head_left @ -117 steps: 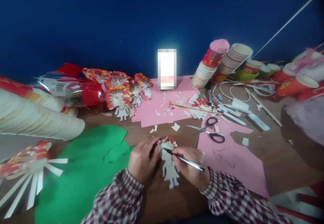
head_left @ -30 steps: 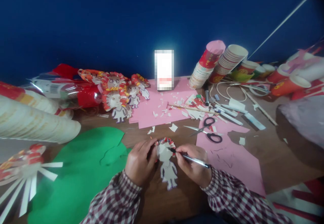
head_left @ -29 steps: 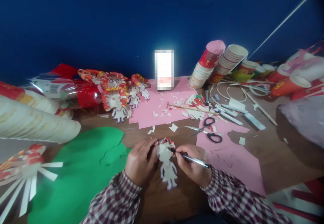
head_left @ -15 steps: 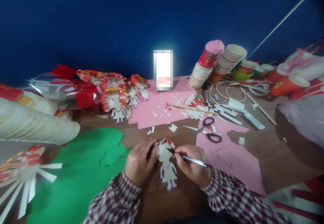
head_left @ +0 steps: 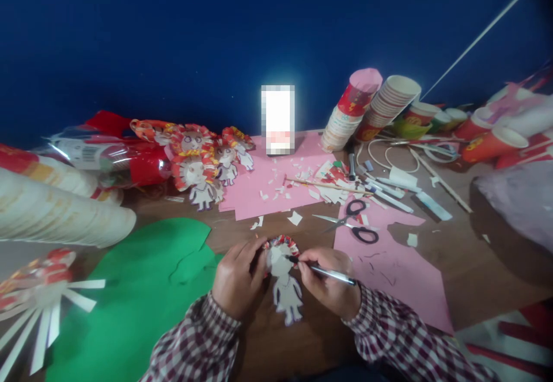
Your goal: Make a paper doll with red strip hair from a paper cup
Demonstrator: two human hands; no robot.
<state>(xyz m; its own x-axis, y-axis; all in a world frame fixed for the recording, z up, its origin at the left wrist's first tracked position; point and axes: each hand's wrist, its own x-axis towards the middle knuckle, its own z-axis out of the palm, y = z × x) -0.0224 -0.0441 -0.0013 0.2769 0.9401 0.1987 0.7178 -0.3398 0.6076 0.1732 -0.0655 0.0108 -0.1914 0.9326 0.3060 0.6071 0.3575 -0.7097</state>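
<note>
A paper doll (head_left: 287, 295) with a pale round face, a red patterned rim around its head and a white dress lies on the brown table. My left hand (head_left: 239, 277) grips the left edge of its head, fingers pressed together. My right hand (head_left: 330, 278) is closed around a silver and black pen (head_left: 332, 273), whose dark tip touches or hovers over the face. Beyond my hands, scissors (head_left: 349, 220) with black handles lie partly open. Similar dolls (head_left: 201, 186) stand or lie at the back left.
Green paper (head_left: 151, 290) spreads on the left beside stacked paper cups (head_left: 64, 209). Pink sheets (head_left: 391, 272) lie right and behind, with scraps and pens. A bright phone (head_left: 279, 120) stands at the back, near upright cup stacks (head_left: 345, 117).
</note>
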